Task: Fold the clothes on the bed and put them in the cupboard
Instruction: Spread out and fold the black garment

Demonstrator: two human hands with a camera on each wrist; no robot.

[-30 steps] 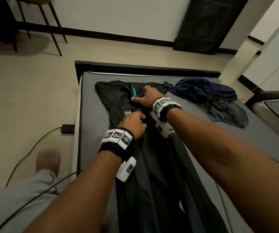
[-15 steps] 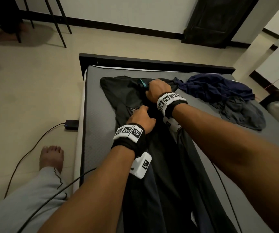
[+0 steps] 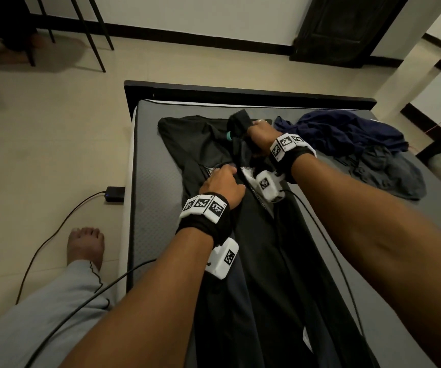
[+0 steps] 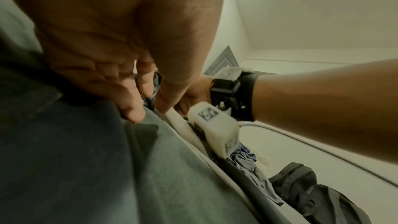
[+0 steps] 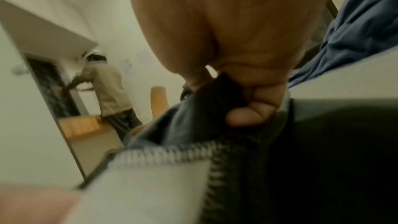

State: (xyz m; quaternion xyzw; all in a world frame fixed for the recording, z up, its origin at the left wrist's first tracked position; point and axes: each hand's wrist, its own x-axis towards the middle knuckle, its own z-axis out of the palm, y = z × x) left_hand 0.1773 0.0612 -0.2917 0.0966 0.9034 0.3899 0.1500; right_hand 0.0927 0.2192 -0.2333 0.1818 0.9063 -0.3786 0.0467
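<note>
A long black fabric garment [image 3: 261, 274] runs down the middle of the frame, with a small teal patch [image 3: 229, 135] near its top and white-and-black zigzag stitching [image 5: 172, 155] along an inner seam. It lies on a grey mattress [image 3: 155, 197] set in a black bed frame [image 3: 240, 92]. At upper right sit a crumpled navy-blue cloth [image 3: 346, 131] and a charcoal-grey one [image 3: 389, 171]. Black wristbands carry white blocks with black-and-white square markers [image 3: 203, 204]. The floor [image 3: 41, 144] is cream; the trouser leg [image 3: 41, 314] at lower left is light grey.
</note>
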